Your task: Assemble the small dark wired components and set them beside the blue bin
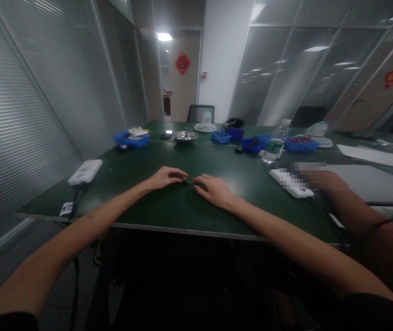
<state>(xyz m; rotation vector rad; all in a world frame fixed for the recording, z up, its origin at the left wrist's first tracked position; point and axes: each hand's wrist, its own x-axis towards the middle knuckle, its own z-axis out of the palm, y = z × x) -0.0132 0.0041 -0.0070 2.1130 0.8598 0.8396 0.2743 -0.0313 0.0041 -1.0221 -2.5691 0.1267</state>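
Head view: at far left, nearer than the metal bowl (185,140), lies a white device (86,172). A blue tray (139,141) sits directly left of the bowl. On the bowl's near side, slightly left, the left hand (163,178) pinches a small dark piece (184,181), which is straight in front of the bowl with a thin rod pointing right. Nearer and right of the bowl, the right hand (215,189) is narrow, fingertips by the rod; I cannot tell whether they grip it. A clear bottle (276,143) stands well right of the bowl.
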